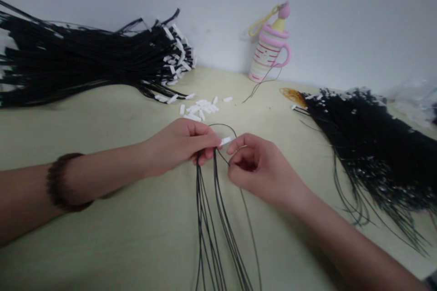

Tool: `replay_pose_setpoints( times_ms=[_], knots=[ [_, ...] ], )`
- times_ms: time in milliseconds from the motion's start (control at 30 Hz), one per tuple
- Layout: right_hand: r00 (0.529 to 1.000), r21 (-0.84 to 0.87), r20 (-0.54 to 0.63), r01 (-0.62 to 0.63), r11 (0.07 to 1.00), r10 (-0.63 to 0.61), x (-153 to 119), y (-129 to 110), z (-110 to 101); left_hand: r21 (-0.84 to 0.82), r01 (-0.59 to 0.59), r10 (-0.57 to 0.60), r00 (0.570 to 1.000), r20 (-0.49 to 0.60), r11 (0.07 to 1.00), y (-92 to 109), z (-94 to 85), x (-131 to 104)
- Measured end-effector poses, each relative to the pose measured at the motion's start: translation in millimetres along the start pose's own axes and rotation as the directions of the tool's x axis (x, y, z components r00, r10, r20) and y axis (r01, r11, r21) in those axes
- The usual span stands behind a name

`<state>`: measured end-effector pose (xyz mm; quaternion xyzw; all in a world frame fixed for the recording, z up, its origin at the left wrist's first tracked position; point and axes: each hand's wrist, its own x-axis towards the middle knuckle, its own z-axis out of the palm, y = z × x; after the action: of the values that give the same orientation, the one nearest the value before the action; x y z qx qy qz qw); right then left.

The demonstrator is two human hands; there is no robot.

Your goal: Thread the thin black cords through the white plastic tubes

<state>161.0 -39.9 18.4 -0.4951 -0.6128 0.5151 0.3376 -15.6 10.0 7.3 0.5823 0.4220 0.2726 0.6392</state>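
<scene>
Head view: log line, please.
left hand: pinching white piece, black cords | right hand: at looped cord | pink-handled cup: by wall

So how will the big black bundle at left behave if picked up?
Likely floppy: the black bundle is many thin strands, some bending loosely. It may splay when lifted, since no tie shows around its middle. The white pieces at its right end could snag, as they sit crowded together.

No readable text on the cup (264,57); none on the white pieces (202,108) either
</scene>
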Motion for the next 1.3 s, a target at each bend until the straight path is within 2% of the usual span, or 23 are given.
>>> replay_pose_setpoints(
  times_ms=[33,100,133,167,200,233,267,333,367,433,467,500,600,667,700,767,833,900,967,1000,1100,1200,1300],
  knots=[
    [0.996,0.137,0.087,-0.041,0.990,0.029,0.0,-5.2,-7.6,-0.054,0.031,-0.030,0.999,0.028,0.998,0.3,-2.1,1.0],
    [0.964,0.357,0.266,-0.106,0.928,0.008,-0.6,-16.3,-25.7,-0.149,0.096,-0.083,0.993,0.088,0.984,0.4,-6.7,3.0],
    [0.955,0.432,0.295,-0.113,0.895,-0.022,-1.1,-21.6,-35.6,-0.186,0.118,-0.099,0.989,0.109,0.975,0.3,-8.8,3.9],
    [0.965,0.482,0.260,-0.091,0.871,-0.043,-1.8,-26.5,-45.6,-0.214,0.131,-0.106,0.987,0.121,0.968,0.1,-10.5,4.7],
    [0.985,0.506,0.164,-0.038,0.861,-0.053,-2.3,-30.6,-55.4,-0.234,0.136,-0.108,0.986,0.129,0.963,-0.1,-11.9,5.4],
    [0.999,0.496,0.017,0.032,0.868,-0.046,-2.6,-33.9,-64.8,-0.248,0.137,-0.107,0.985,0.133,0.959,-0.2,-12.9,5.9],
    [0.989,0.446,-0.143,0.094,0.890,-0.033,-2.6,-36.2,-73.4,-0.257,0.136,-0.104,0.985,0.137,0.957,-0.2,-13.6,6.4],
    [0.914,0.277,-0.402,0.175,0.945,-0.052,-1.4,-38.1,-88.1,-0.266,0.132,-0.098,0.986,0.138,0.955,-0.3,-14.2,7.0],
    [0.875,0.192,-0.476,0.202,0.960,-0.088,-0.4,-38.1,-94.2,-0.268,0.131,-0.096,0.986,0.138,0.955,-0.4,-14.3,7.3],
    [0.824,0.110,-0.541,0.264,0.958,-0.165,2.1,-37.4,-104.4,-0.269,0.133,-0.097,0.985,0.144,0.954,-0.7,-14.4,7.7],
    [0.811,0.128,-0.557,0.294,0.947,-0.177,3.5,-37.2,-108.8,-0.270,0.133,-0.096,0.985,0.146,0.954,-1.0,-14.4,7.9],
    [0.802,0.183,-0.577,0.313,0.932,-0.156,4.8,-37.1,-112.9,-0.273,0.132,-0.095,0.985,0.145,0.953,-1.3,-14.4,8.0],
    [0.782,0.423,-0.623,0.315,0.849,0.020,9.5,-36.3,-123.2,-0.279,0.120,-0.089,0.989,0.122,0.953,-1.6,-13.6,7.9],
    [0.746,0.461,-0.664,0.355,0.813,0.051,13.2,-32.7,-125.2,-0.279,0.117,-0.093,0.991,0.098,0.953,-1.0,-12.4,7.6],
    [0.723,0.416,-0.691,0.383,0.825,0.013,15.0,-29.5,-123.4,-0.277,0.117,-0.096,0.991,0.090,0.954,-0.6,-11.7,7.4],
    [0.678,0.221,-0.720,0.429,0.876,-0.151,17.5,-20.9,-113.1,-0.276,0.116,-0.099,0.992,0.078,0.954,0.3,-10.2,7.0],
    [0.679,-0.029,-0.658,0.409,0.912,-0.325,17.3,-11.5,-94.2,-0.278,0.117,-0.099,0.992,0.076,0.953,0.8,-9.0,6.5],
    [0.736,-0.275,-0.521,0.336,0.901,-0.433,13.8,-3.8,-70.3,-0.285,0.122,-0.107,0.992,0.068,0.951,1.0,-8.3,6.0],
    [0.788,-0.506,-0.356,0.290,0.813,-0.502,8.4,1.1,-46.7,-0.301,0.127,-0.117,0.992,0.052,0.945,0.8,-8.0,5.6],
    [0.801,-0.581,-0.272,0.305,0.755,-0.533,5.7,2.7,-36.6,-0.312,0.129,-0.123,0.992,0.040,0.941,0.7,-8.0,5.5],
    [0.818,-0.628,-0.089,0.397,0.670,-0.568,0.8,6.1,-17.3,-0.330,0.137,-0.139,0.990,0.019,0.934,0.6,-8.3,5.6],
    [0.839,-0.560,-0.017,0.443,0.700,-0.545,1.2,9.7,-13.9,-0.331,0.143,-0.145,0.989,0.017,0.933,0.7,-8.5,6.2],
    [0.864,-0.512,0.011,0.437,0.740,-0.503,3.3,13.6,-16.8,-0.332,0.143,-0.144,0.989,0.022,0.932,0.5,-8.4,6.9]
  ],
)
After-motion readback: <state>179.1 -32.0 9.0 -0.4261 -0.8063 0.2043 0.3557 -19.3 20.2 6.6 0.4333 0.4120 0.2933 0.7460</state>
